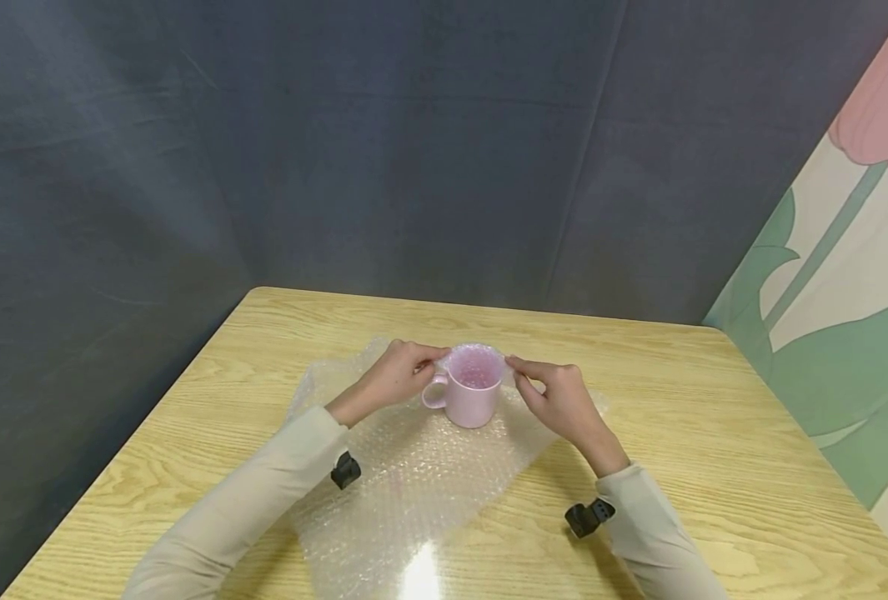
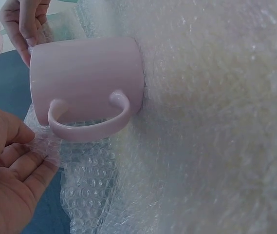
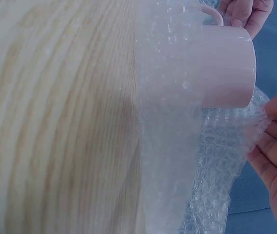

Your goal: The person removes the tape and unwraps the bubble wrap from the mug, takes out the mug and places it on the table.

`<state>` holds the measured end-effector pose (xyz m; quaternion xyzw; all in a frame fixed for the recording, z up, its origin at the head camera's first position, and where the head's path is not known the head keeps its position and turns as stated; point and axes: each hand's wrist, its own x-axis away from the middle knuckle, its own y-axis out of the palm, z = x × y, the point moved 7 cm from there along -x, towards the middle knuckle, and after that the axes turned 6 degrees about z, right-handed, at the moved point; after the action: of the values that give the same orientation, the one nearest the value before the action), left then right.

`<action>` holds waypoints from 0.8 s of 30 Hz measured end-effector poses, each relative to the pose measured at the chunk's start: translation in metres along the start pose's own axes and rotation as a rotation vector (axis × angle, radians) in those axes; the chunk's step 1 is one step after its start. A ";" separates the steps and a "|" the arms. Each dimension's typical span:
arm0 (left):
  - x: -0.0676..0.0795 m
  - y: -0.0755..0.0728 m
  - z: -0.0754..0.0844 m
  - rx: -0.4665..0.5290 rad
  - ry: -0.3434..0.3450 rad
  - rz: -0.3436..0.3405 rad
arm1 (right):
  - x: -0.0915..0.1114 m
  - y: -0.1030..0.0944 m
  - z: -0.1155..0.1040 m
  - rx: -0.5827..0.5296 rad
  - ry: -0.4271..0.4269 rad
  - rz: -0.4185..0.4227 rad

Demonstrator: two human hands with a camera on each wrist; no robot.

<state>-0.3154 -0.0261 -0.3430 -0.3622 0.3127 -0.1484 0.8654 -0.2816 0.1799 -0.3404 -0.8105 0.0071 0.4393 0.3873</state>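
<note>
A pink mug (image 1: 472, 406) stands upright on a sheet of clear bubble wrap (image 1: 421, 475), its handle (image 2: 90, 127) toward the left hand. Behind the mug the far edge of the wrap is lifted to the rim, and some of it shows over the mug's mouth. My left hand (image 1: 402, 372) pinches that raised edge between thumb and fingers, just left of the rim. On the other side, my right hand (image 1: 559, 400) pinches the wrap close to the rim's right. In the right wrist view the raised bubble wrap (image 3: 216, 161) stretches up to the right fingers.
The sheet lies across a wood-grain table (image 1: 714, 433), running toward the near edge. A dark cloth (image 1: 413, 150) hangs behind and to the left of the table. At the right stands a wall panel with a painted flower (image 1: 834, 250).
</note>
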 end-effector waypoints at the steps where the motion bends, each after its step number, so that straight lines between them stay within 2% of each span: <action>1: 0.000 0.000 -0.001 -0.001 0.000 -0.001 | 0.000 0.000 0.000 0.001 -0.003 0.003; 14: -0.001 0.001 -0.005 0.021 -0.041 -0.026 | -0.001 -0.001 0.001 -0.003 -0.003 -0.020; 24: -0.002 0.003 0.001 -0.003 -0.016 0.020 | -0.003 0.004 -0.002 -0.016 -0.035 -0.031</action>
<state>-0.3160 -0.0225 -0.3437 -0.3617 0.3095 -0.1362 0.8688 -0.2838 0.1747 -0.3402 -0.8057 -0.0159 0.4475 0.3877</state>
